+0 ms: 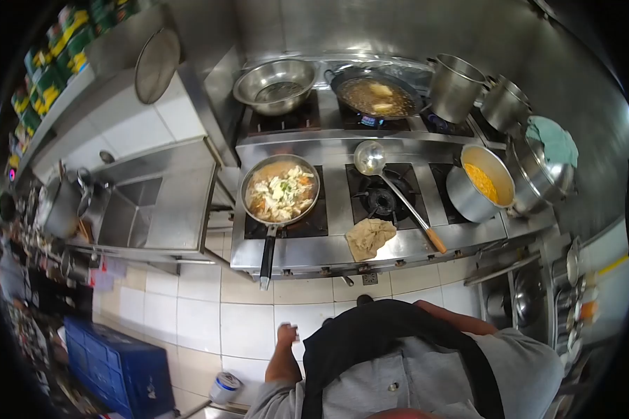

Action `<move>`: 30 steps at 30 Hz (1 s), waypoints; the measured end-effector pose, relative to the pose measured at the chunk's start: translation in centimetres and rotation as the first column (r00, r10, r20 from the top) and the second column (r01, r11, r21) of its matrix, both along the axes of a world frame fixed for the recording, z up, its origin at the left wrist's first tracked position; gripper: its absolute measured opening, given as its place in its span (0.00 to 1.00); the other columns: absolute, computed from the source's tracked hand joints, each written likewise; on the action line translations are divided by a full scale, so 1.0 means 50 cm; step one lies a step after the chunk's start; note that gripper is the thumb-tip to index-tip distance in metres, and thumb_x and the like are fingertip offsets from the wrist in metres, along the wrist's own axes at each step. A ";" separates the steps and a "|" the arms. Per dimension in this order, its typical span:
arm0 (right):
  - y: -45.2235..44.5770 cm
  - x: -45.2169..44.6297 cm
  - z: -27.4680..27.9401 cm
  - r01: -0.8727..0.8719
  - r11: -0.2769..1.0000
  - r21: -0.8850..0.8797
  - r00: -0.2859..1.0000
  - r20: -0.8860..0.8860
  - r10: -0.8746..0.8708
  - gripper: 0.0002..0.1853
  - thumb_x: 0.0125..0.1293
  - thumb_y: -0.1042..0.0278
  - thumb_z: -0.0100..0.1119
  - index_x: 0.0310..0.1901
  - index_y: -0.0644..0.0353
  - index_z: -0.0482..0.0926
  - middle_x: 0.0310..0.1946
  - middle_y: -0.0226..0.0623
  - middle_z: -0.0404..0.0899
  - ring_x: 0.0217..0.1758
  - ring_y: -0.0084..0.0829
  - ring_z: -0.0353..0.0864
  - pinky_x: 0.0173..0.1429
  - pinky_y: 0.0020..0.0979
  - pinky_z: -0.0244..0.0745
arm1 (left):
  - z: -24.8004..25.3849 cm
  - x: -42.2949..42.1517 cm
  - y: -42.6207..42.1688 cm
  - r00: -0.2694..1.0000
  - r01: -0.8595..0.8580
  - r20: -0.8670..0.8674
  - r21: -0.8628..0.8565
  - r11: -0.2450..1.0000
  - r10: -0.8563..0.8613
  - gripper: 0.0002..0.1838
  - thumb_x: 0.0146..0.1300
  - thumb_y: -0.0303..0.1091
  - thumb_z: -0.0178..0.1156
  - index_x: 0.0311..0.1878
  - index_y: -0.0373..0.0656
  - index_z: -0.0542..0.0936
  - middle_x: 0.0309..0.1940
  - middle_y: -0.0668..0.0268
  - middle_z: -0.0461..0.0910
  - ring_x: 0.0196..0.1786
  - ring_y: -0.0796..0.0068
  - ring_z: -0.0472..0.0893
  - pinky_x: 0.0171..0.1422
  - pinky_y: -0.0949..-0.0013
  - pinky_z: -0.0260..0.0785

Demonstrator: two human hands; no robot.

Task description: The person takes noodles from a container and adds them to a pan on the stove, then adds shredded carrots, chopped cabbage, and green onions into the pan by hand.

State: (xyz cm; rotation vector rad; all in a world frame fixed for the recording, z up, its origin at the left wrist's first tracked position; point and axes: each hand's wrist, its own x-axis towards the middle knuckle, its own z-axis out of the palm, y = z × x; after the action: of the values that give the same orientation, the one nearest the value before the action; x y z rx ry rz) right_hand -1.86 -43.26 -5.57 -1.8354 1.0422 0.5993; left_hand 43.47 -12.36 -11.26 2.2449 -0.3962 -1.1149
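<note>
My left hand [287, 334] hangs over the tiled floor beside my apron, its fingers loosely bent and apart, with nothing visible in it. My right forearm [454, 318] passes behind the black apron [381, 328], which hides the right hand. On the front left burner sits a frying pan [270, 255] with chopped, pale and orange food [283, 192] in it, its black handle pointing toward me. A ladle [398, 188] lies across the front middle burner, bowl at the back. Near its wooden handle a crumpled brown cloth [370, 239] rests on the stove edge.
A wok [339, 87] of bubbling oil with pale pieces stands over a flame at the back. Left of it is a steel bowl [276, 73]. A pot [461, 195] of orange food stands front right. A sink [129, 209] and blue crate [119, 366] are left.
</note>
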 end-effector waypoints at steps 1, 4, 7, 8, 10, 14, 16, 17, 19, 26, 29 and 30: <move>0.003 0.012 -0.002 -0.036 0.999 -0.012 0.999 0.007 0.036 0.19 0.56 0.54 0.60 0.37 0.63 0.85 0.37 0.51 0.85 0.41 0.46 0.84 0.46 0.42 0.77 | -0.008 -0.004 0.040 0.979 0.178 0.098 0.040 0.983 -0.181 0.17 0.58 0.32 0.62 0.51 0.42 0.74 0.32 0.55 0.81 0.33 0.59 0.83 0.33 0.56 0.77; -0.005 0.075 0.046 -0.208 0.971 -0.118 0.977 0.024 0.213 0.20 0.54 0.52 0.60 0.29 0.65 0.85 0.29 0.51 0.84 0.31 0.44 0.84 0.41 0.42 0.78 | 0.019 -0.023 0.120 0.671 0.621 0.324 0.247 0.744 -0.667 0.10 0.57 0.40 0.61 0.39 0.47 0.81 0.32 0.57 0.82 0.41 0.57 0.83 0.46 0.55 0.77; -0.060 0.184 0.268 0.075 0.987 0.140 0.982 0.160 -0.098 0.22 0.66 0.51 0.55 0.37 0.68 0.81 0.31 0.45 0.83 0.28 0.38 0.83 0.37 0.43 0.79 | 0.017 -0.012 0.169 0.422 0.746 0.392 0.363 0.559 -0.818 0.10 0.57 0.43 0.59 0.35 0.48 0.83 0.32 0.57 0.82 0.43 0.56 0.83 0.50 0.56 0.76; -0.113 0.198 0.280 0.162 0.962 0.219 0.908 0.349 -0.232 0.23 0.68 0.51 0.56 0.47 0.68 0.78 0.39 0.42 0.83 0.28 0.37 0.83 0.40 0.44 0.79 | 0.026 -0.002 0.182 0.383 0.767 0.388 0.372 0.523 -0.838 0.11 0.57 0.43 0.59 0.34 0.48 0.83 0.32 0.57 0.82 0.43 0.56 0.83 0.50 0.56 0.76; -0.248 0.248 0.396 0.198 0.974 -0.112 0.790 0.606 -0.091 0.20 0.66 0.57 0.58 0.49 0.66 0.77 0.41 0.41 0.81 0.30 0.36 0.83 0.43 0.43 0.78 | 0.061 0.020 0.186 0.476 0.743 0.364 0.322 0.587 -0.801 0.09 0.59 0.40 0.59 0.35 0.46 0.82 0.32 0.57 0.82 0.39 0.57 0.84 0.44 0.57 0.77; -0.466 0.359 0.678 0.532 0.576 0.621 0.080 0.640 -0.764 0.11 0.68 0.58 0.56 0.39 0.56 0.74 0.20 0.25 0.65 0.22 0.24 0.69 0.39 0.38 0.80 | 0.125 0.025 0.155 0.991 0.117 -0.049 -0.161 0.980 -0.126 0.11 0.62 0.28 0.57 0.47 0.38 0.76 0.32 0.59 0.78 0.30 0.65 0.81 0.24 0.63 0.75; -0.627 0.396 0.681 0.457 0.527 0.716 -0.037 0.607 -0.794 0.26 0.70 0.50 0.54 0.52 0.69 0.69 0.38 0.34 0.65 0.39 0.30 0.70 0.48 0.43 0.82 | 0.154 0.011 0.113 0.854 -0.446 -0.297 0.001 0.895 0.426 0.23 0.61 0.27 0.60 0.60 0.37 0.70 0.37 0.57 0.79 0.31 0.63 0.82 0.26 0.61 0.77; -0.663 0.437 0.715 0.532 0.409 0.741 -0.100 0.535 -0.839 0.26 0.71 0.49 0.52 0.49 0.71 0.69 0.39 0.38 0.67 0.42 0.36 0.73 0.51 0.45 0.82 | 0.164 -0.001 0.100 0.852 -0.456 -0.294 -0.008 0.890 0.434 0.23 0.61 0.27 0.60 0.60 0.37 0.70 0.37 0.57 0.79 0.31 0.63 0.82 0.26 0.61 0.77; -0.714 0.494 0.749 0.288 0.349 0.892 -0.159 0.404 -0.901 0.25 0.70 0.52 0.55 0.46 0.73 0.68 0.31 0.39 0.67 0.32 0.36 0.72 0.51 0.45 0.81 | 0.171 -0.024 0.087 0.933 -0.336 -0.174 -0.101 0.936 0.316 0.21 0.60 0.29 0.60 0.57 0.37 0.72 0.36 0.57 0.80 0.32 0.63 0.83 0.29 0.62 0.78; -0.850 0.669 0.690 -0.085 -0.064 0.994 -0.174 -0.078 -0.982 0.07 0.60 0.85 0.49 0.38 0.68 0.65 0.30 0.42 0.69 0.28 0.34 0.73 0.35 0.32 0.81 | 0.113 -0.194 0.073 0.929 0.203 0.314 0.018 0.979 -0.198 0.14 0.58 0.41 0.64 0.38 0.39 0.87 0.31 0.62 0.85 0.33 0.70 0.84 0.42 0.66 0.78; -0.951 0.682 0.611 -0.167 -0.143 0.976 -0.017 -0.148 -0.989 0.08 0.57 0.88 0.47 0.35 0.64 0.63 0.27 0.38 0.65 0.21 0.29 0.66 0.24 0.26 0.72 | 0.118 -0.221 0.077 0.937 0.285 0.177 0.112 0.952 -0.302 0.14 0.58 0.40 0.64 0.40 0.39 0.86 0.32 0.62 0.85 0.33 0.70 0.84 0.41 0.66 0.78; -0.918 0.681 0.652 0.020 -0.111 0.994 -0.103 -0.108 -0.989 0.10 0.55 0.89 0.44 0.34 0.61 0.62 0.25 0.34 0.61 0.18 0.25 0.61 0.18 0.22 0.61 | 0.118 -0.228 0.078 0.933 0.303 0.166 0.116 0.946 -0.319 0.14 0.58 0.40 0.64 0.40 0.39 0.86 0.32 0.62 0.85 0.33 0.69 0.84 0.41 0.66 0.78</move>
State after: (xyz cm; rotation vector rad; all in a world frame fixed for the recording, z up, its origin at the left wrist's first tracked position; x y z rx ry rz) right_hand 32.19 -89.17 27.06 0.0119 0.5403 -0.6184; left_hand 32.09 -8.48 -5.38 2.4303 -0.8180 -1.1007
